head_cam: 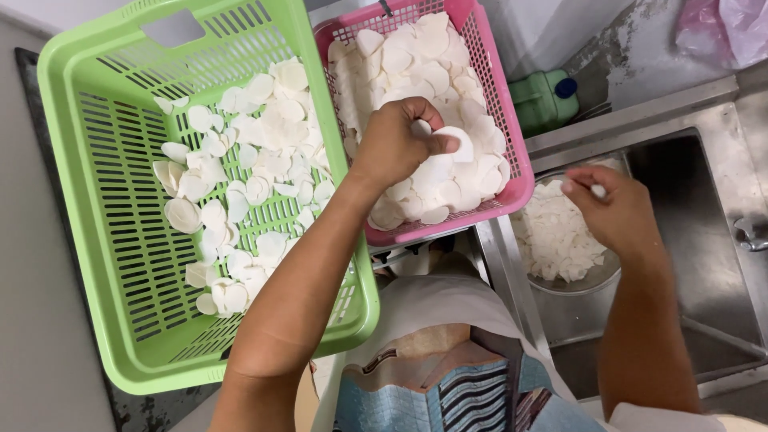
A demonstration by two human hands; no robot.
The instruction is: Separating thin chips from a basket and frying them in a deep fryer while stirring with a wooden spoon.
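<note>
Steel sink (704,200) beside a stained grey wall (632,48), green jug (544,98) on its ledge.

This is looking like a food prep kitchen, prob. a working one: a steel sink (704,240) is standing by a stained wall, plastic baskets (96,240) and a bowl (596,280) are holding many white slices (264,152), and a green jug (544,100) is sitting behind.

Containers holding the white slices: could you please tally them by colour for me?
Green slotted plastic basket: 1
Pink slotted plastic basket: 1
Round metal bowl in the steel sink: 1
Total: 3
</note>
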